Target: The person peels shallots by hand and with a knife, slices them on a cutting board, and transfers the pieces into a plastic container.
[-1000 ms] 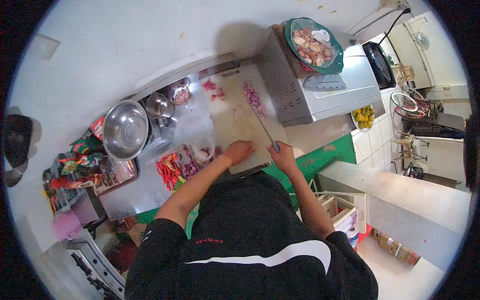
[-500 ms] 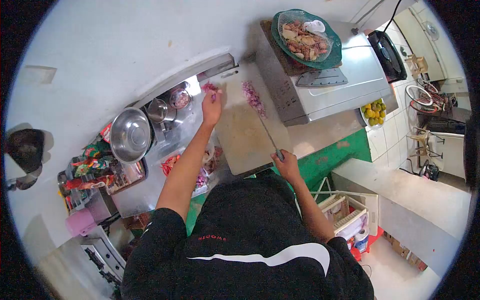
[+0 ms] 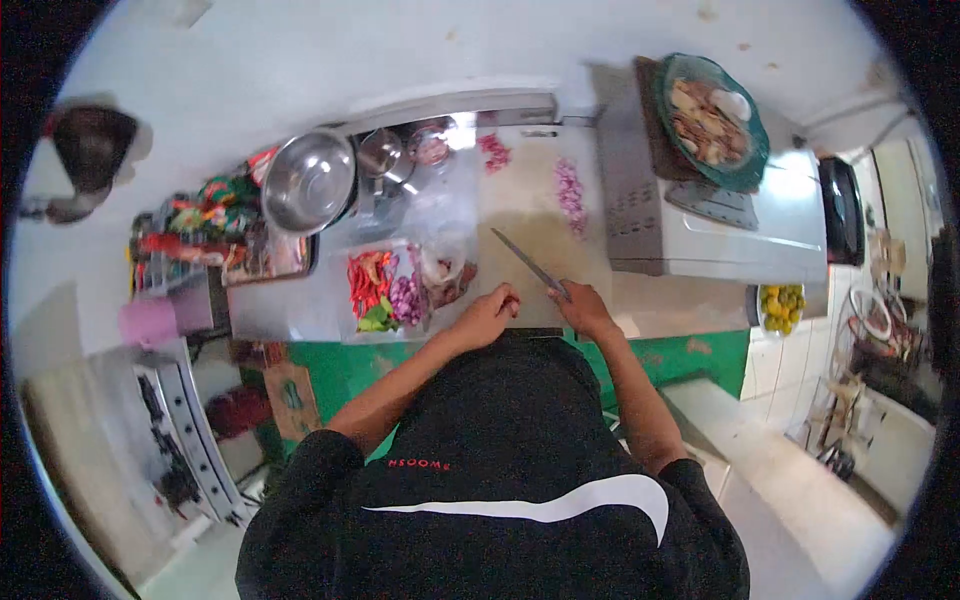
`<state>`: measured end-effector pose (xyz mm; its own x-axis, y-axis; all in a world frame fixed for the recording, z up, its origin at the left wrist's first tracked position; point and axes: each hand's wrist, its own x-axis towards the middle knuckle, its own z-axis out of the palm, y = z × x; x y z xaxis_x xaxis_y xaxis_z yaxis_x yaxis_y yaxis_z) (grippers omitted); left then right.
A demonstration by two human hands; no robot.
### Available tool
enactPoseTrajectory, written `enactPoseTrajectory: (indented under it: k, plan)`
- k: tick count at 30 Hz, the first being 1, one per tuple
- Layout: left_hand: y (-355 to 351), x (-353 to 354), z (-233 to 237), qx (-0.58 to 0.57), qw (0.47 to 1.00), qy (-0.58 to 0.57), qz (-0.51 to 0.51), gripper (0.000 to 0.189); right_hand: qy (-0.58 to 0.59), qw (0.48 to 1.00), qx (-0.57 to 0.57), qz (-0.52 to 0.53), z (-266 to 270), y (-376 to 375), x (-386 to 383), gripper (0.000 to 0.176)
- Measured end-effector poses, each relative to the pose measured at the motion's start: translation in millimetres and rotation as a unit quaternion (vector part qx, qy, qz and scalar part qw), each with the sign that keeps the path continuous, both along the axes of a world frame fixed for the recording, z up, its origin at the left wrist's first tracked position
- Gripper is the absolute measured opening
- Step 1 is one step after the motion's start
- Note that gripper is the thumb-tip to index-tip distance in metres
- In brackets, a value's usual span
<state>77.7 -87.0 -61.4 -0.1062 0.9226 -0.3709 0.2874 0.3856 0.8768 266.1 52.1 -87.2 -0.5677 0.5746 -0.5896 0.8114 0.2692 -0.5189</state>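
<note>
My right hand (image 3: 584, 308) grips the handle of a knife (image 3: 527, 262), whose blade points up and left over the pale cutting board (image 3: 510, 215). Near the board's lower left edge is my left hand (image 3: 489, 316), its fingers curled; whether anything small is in them cannot be made out. Toward the far end of the board lie two separate heaps of chopped pink-purple pieces, a small heap (image 3: 494, 152) on the left and a longer heap (image 3: 570, 197) on the right.
Left of the board are a tray with red chilies (image 3: 368, 283) and shallots (image 3: 406, 300), a steel bowl (image 3: 309, 181) and packets. On the right, an appliance (image 3: 715, 225) bears a green dish (image 3: 755, 163); yellow-green fruit (image 3: 781, 308) sits beyond.
My left hand has come back from the small heap to the board's near left edge. The knife has moved away from the long heap, and its blade now slants left. The view has turned.
</note>
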Motion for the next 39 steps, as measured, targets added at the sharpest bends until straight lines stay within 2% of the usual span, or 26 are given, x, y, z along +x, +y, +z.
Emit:
enactPoseTrajectory:
  k: [1, 2, 5, 6, 7, 8, 9, 11, 12, 14, 17, 21, 23, 27, 29, 32, 33, 34, 36, 39]
  plan:
    - [-9.1, -2.1, 14.5, -0.011, 1.000, 0.003, -0.024, 0.015, 0.055, 0.998, 0.030, 0.020, -21.4, 5.6, 1.6, 0.049]
    - [-19.0, -5.0, 14.3, -0.014, 1.000, 0.003, -0.004, 0.015, 0.110, 0.991, 0.057, 0.041, -35.2, 11.6, 1.5, 0.049]
    - [-51.1, -13.3, 13.5, -0.020, 0.996, 0.043, 0.072, 0.017, 0.106, 0.992, 0.045, 0.055, -10.7, 33.9, -21.6, 0.047]
    - [-59.6, -17.0, 14.4, -0.019, 0.991, 0.027, 0.131, 0.017, 0.110, 0.990, 0.040, 0.073, -10.0, 41.9, -29.3, 0.047]
    - [-68.4, -20.3, 15.6, -0.018, 0.982, 0.011, 0.186, 0.016, 0.118, 0.992, 0.019, 0.048, -10.6, 50.7, -33.9, 0.046]
    - [-75.9, -24.6, 16.5, -0.019, 0.980, 0.014, 0.200, 0.016, 0.126, 0.992, 0.001, 0.020, -12.1, 58.4, -40.8, 0.047]
    - [-83.3, -27.7, 16.9, 0.009, 0.967, 0.030, 0.252, 0.016, 0.127, 0.991, -0.002, 0.030, -18.0, 63.0, -47.6, 0.047]
    - [-94.8, -35.8, 18.7, 0.056, 0.940, 0.065, 0.331, 0.015, 0.188, 0.978, 0.095, -0.003, -31.7, 68.4, -56.6, 0.045]
    - [-98.3, -40.7, 16.5, 0.058, 0.938, 0.063, 0.335, 0.015, 0.188, 0.977, 0.096, 0.001, -24.7, 68.6, -61.0, 0.045]
    - [-101.0, -51.0, 11.1, 0.094, 0.894, 0.047, 0.436, 0.011, 0.193, 0.976, 0.104, -0.010, -10.7, 66.8, -66.7, 0.044]
    - [-101.1, -69.2, -2.4, 0.138, 0.871, 0.025, 0.471, 0.006, 0.168, 0.982, 0.089, -0.004, -3.3, 57.0, -61.6, 0.045]
    - [-90.7, -90.2, 8.1, 0.091, 0.874, 0.064, 0.474, 0.009, 0.166, 0.985, 0.039, -0.034, -1.5, 37.1, -35.9, 0.047]
    - [-93.9, -103.6, -13.9, 0.142, 0.877, 0.108, 0.446, 0.019, 0.137, 0.988, 0.064, -0.039, 0.8, 24.5, -20.0, 0.049]
    - [-93.9, -120.7, -24.7, 0.094, 0.885, 0.139, 0.435, 0.020, 0.150, 0.975, 0.154, -0.048, -21.3, 1.7, 13.0, 0.040]
    - [-92.9, -125.1, -22.4, 0.074, 0.892, 0.101, 0.434, 0.017, 0.092, 0.991, 0.054, -0.083, -16.9, -6.7, 20.1, 0.040]
    - [-100.7, -137.4, -55.2, 0.076, 0.897, 0.089, 0.427, 0.024, 0.161, 0.978, 0.074, -0.108, -11.9, -22.4, 20.7, 0.041]
    - [-99.8, -138.3, -49.3, 0.054, 0.902, 0.105, 0.415, 0.026, 0.161, 0.978, 0.075, -0.114, -13.6, -24.6, 19.4, 0.041]
    - [-98.2, -138.8, -43.6, 0.054, 0.905, 0.104, 0.410, 0.026, 0.139, 0.982, 0.078, -0.099, -15.2, -25.4, 18.3, 0.041]
    - [-94.0, -139.0, -33.2, 0.131, 0.902, 0.138, 0.387, 0.021, 0.115, 0.986, 0.083, -0.089, -22.6, -26.2, 17.4, 0.040]
    - [-97.2, -143.1, -32.6, 0.139, 0.912, 0.181, 0.340, 0.018, 0.116, 0.982, 0.136, -0.067, -31.9, -29.7, 7.2, 0.042]
